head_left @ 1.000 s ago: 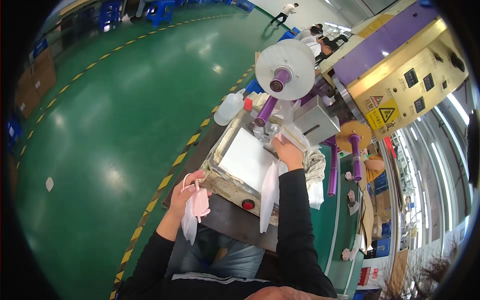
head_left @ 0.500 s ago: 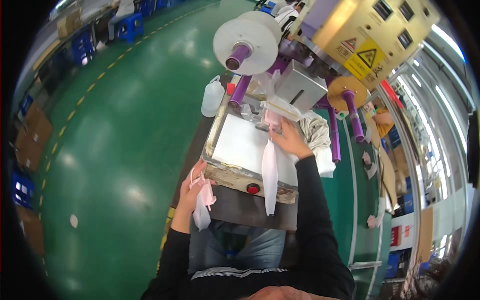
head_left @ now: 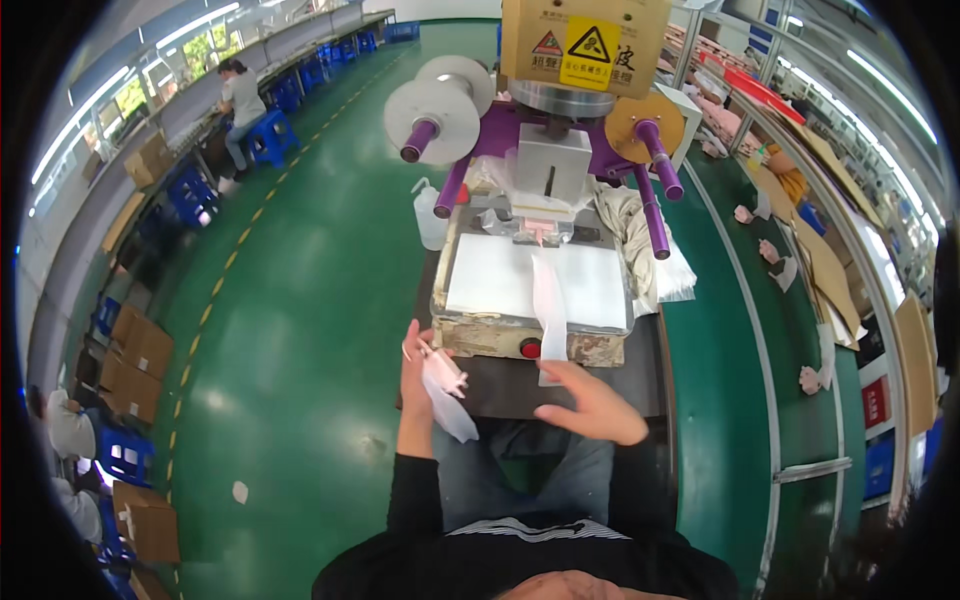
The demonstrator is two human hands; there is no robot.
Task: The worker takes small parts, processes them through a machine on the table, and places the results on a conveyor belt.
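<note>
My left hand [head_left: 412, 385] is closed around a small pale-pink part [head_left: 447, 374] with a thin white loop at one end. A whitish film tail [head_left: 456, 415] hangs from that part over my lap. My right hand [head_left: 600, 410] is held open before the machine's front edge, thumb and fingers apart, with nothing visible in it. Near its fingertips is the lower end of a pale film strip [head_left: 548, 300]. This strip runs across the white plate [head_left: 490, 275] toward another pink part [head_left: 541, 228], which sits beneath the block-shaped metal press head [head_left: 553, 168] and is partly hidden by it.
A red button [head_left: 530, 347] is on the worn front of the machine base [head_left: 480, 335]. Purple rods carry a white reel [head_left: 432, 120] and a tan disc [head_left: 640, 125]. A plastic bottle [head_left: 430, 215] stands at left, crumpled cloth [head_left: 630, 240] at right. One person [head_left: 243, 105] sits far left.
My right hand has drawn back from the pink part under the press toward me and opened. My left hand keeps its pink part. The view has turned, bringing the machine upright.
</note>
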